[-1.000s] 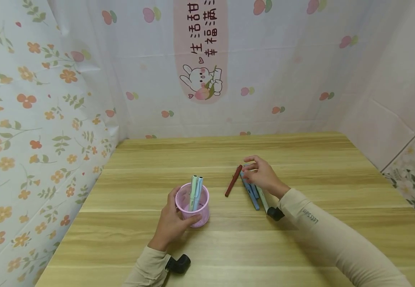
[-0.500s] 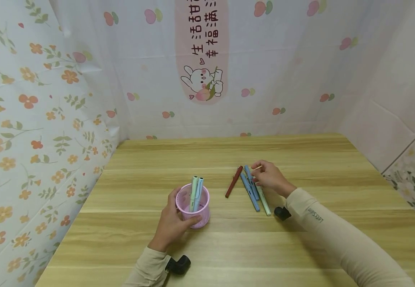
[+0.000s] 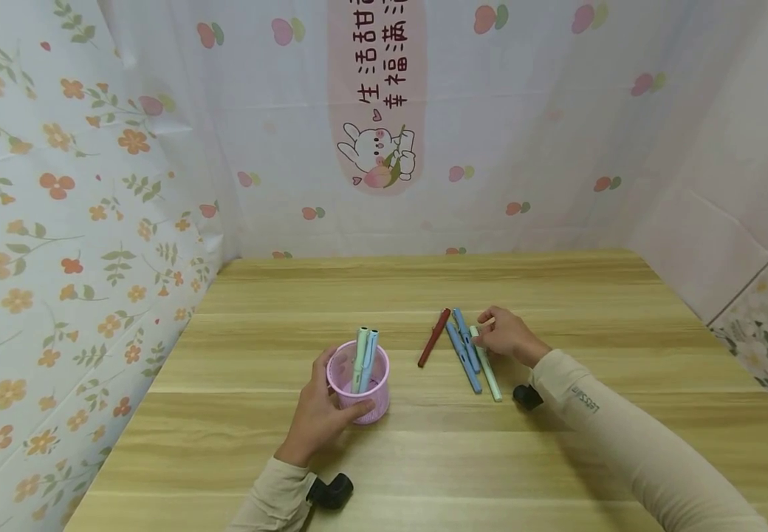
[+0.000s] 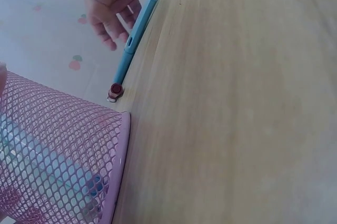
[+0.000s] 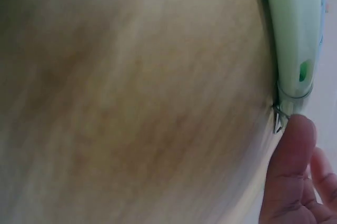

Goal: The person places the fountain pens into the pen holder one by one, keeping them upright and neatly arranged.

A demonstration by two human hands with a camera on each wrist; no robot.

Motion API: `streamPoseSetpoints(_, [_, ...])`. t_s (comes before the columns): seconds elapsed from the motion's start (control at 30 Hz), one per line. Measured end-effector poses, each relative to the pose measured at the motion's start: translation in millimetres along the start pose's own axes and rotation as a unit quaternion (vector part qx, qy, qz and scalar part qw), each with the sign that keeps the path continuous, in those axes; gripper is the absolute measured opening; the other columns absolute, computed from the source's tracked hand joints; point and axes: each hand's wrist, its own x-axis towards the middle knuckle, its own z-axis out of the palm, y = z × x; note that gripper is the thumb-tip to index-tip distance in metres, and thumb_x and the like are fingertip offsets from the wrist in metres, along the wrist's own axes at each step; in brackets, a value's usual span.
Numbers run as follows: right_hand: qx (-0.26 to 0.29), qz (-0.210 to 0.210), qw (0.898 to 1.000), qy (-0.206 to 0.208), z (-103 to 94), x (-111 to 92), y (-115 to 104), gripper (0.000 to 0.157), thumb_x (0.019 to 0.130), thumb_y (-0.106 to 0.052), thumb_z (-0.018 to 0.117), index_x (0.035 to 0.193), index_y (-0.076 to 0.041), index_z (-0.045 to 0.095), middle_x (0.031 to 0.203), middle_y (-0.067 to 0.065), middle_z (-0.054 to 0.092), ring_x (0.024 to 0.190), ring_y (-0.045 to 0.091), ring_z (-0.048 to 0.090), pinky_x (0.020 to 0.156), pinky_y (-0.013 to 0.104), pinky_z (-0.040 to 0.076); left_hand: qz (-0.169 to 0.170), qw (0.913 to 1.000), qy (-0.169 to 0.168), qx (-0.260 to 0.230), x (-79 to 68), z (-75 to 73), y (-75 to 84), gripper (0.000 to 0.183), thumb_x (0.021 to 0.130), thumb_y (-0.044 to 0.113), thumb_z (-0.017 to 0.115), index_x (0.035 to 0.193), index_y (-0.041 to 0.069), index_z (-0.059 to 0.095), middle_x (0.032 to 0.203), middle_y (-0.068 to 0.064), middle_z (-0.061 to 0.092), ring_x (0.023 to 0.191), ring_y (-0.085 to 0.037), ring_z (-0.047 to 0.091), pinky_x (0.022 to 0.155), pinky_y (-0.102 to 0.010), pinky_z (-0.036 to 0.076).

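My left hand (image 3: 317, 421) grips a pink mesh pen holder (image 3: 380, 397) standing on the table, its thumb across the near side. Inside lean a light green pen (image 3: 359, 362) and a light blue pen (image 3: 369, 362). On the right, my right hand (image 3: 509, 336) is at the upper end of a pale green pen (image 3: 488, 373) on the table. In the right wrist view, the thumb (image 5: 295, 150) touches this pen's cap (image 5: 293, 105) near the clip; the other fingers look loosely extended. Two blue pens (image 3: 462, 358) lie alongside, and a dark red pen (image 3: 433, 340) lies left of them.
The wooden table (image 3: 278, 310) reaches back to a printed curtain (image 3: 523, 133). A floral cloth (image 3: 58, 258) hangs along the left side. Black wrist cameras (image 3: 332, 490) sit on both sleeves.
My right hand has shifted right and toward me, off the blue pens and to the pale green pen's upper end. My left hand and the pen holder have stayed in place.
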Motion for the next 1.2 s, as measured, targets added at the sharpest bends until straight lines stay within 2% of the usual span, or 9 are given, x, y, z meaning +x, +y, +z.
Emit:
streamPoseSetpoints(0.3, [-0.025, 0.007, 0.998, -0.054, -4.5, 0.7, 6.7, 0.049, 0.083, 0.001, 0.072, 0.122, 0.009, 0.044, 0.075, 0.005, 0.049, 0.064, 0.017, 0.050, 0.057, 0.029, 0.048, 0.005, 1.0000, -0.001, -0.002, 1.0, 0.8, -1.7, 0.096, 0.065, 0.016, 0.090, 0.142, 0.005, 0.032, 0.128, -0.022, 0.055, 0.112, -0.038, 0.057, 0.092, -0.053, 0.047])
streamPoseSetpoints(0.6, [-0.037, 0.033, 0.997, -0.059, -4.4, 1.5, 8.6, 0.056, 0.081, 0.004, 0.072, 0.127, 0.008, 0.041, 0.085, 0.009, 0.047, 0.072, 0.021, 0.053, 0.058, 0.032, 0.055, 0.001, 0.9999, -0.003, -0.009, 0.7, 2.2, -3.1, 0.097, 0.065, 0.017, 0.090, 0.142, 0.007, 0.032, 0.128, -0.021, 0.055, 0.112, -0.037, 0.057, 0.093, -0.053, 0.047])
streamPoseSetpoints(0.87, [-0.014, 0.039, 0.997, -0.063, -5.2, 1.0, 6.6, 0.055, 0.082, 0.007, 0.065, 0.130, 0.008, 0.037, 0.087, 0.012, 0.047, 0.072, 0.022, 0.055, 0.057, 0.032, 0.055, 0.000, 1.0000, -0.005, -0.006, 0.6, 1.5, -2.7, 0.097, 0.066, 0.017, 0.090, 0.142, 0.006, 0.031, 0.128, -0.023, 0.055, 0.113, -0.039, 0.056, 0.093, -0.053, 0.046])
streamPoseSetpoints(1.2, [0.026, 0.035, 0.996, -0.082, -5.5, 1.5, 5.1, 0.051, 0.087, 0.005, 0.056, 0.133, 0.009, 0.034, 0.095, 0.016, 0.052, 0.076, 0.023, 0.057, 0.062, 0.035, 0.055, -0.010, 0.9999, -0.007, -0.010, 1.0, 0.6, -1.5, 0.097, 0.066, 0.018, 0.090, 0.142, 0.006, 0.032, 0.129, -0.023, 0.055, 0.114, -0.038, 0.056, 0.095, -0.053, 0.045])
